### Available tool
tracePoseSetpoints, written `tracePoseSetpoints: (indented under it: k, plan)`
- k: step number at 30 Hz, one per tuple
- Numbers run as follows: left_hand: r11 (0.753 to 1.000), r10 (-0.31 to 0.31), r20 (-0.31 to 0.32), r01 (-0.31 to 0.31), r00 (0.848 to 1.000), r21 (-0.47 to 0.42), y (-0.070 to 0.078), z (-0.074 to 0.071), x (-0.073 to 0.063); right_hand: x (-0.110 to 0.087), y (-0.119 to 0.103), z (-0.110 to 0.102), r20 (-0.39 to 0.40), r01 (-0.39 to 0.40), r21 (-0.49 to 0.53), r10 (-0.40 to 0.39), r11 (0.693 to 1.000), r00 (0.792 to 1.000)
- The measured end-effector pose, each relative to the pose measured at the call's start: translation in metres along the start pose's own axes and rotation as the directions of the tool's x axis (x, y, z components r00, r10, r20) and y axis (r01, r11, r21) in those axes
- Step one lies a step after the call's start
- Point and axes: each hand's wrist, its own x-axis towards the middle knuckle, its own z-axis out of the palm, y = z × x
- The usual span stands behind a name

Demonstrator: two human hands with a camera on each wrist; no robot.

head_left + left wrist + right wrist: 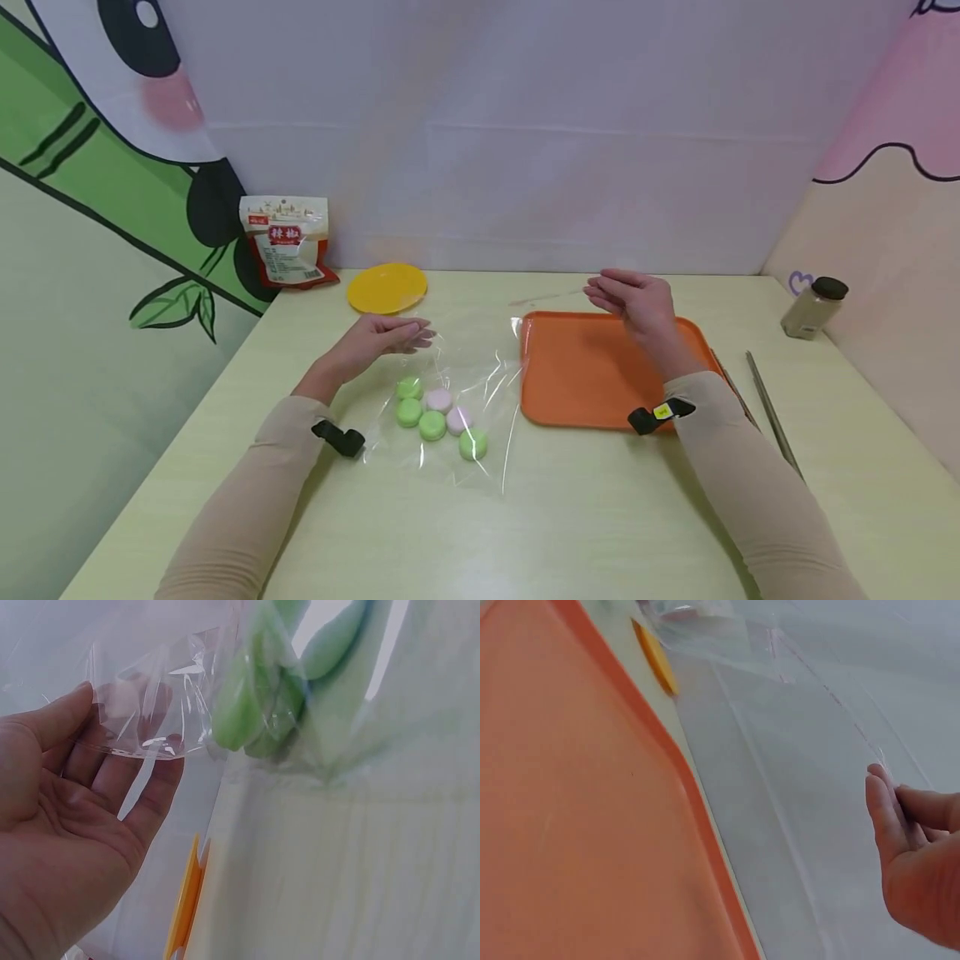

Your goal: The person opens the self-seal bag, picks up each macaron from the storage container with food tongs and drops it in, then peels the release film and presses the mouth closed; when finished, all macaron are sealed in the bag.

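A clear plastic bag (487, 367) holds several round green pieces (432, 426) and a couple of lilac ones (438, 401); their exact kind is unclear. My left hand (384, 337) pinches the bag's upper left edge between thumb and fingers, and the left wrist view shows the film over those fingers (105, 769). Above the orange tray, my right hand (633, 308) pinches the end of a thin clear strip (543, 297). In the right wrist view, the strip (832, 696) runs from the fingertips towards the bag.
An orange tray (577, 375) lies right of the bag, with metal-looking sticks (772, 412) beside it. A yellow lid-like disc (387, 288) and a red-and-white food pouch (288, 242) are at the back left. A black-capped jar (814, 308) stands back right.
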Motion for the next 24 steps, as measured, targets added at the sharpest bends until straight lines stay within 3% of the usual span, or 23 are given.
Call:
tracePoseSetpoints:
  k: [4,8,24]
  plan:
    - [1.0,-0.003,-0.013,0.003,1.0,-0.013,0.0,0.0,0.0,-0.001,-0.007,-0.012,0.023,0.063,-0.101,-0.061,0.993,0.998]
    - [1.0,-0.011,-0.013,0.01,1.0,-0.019,-0.001,0.0,0.0,-0.001,-0.016,-0.024,0.022,0.051,-0.148,-0.049,0.988,0.999]
    - [1.0,0.003,-0.002,-0.003,1.0,-0.024,-0.003,-0.002,0.001,0.005,-0.041,-0.064,0.044,-0.033,-0.13,0.039,0.991,0.998]
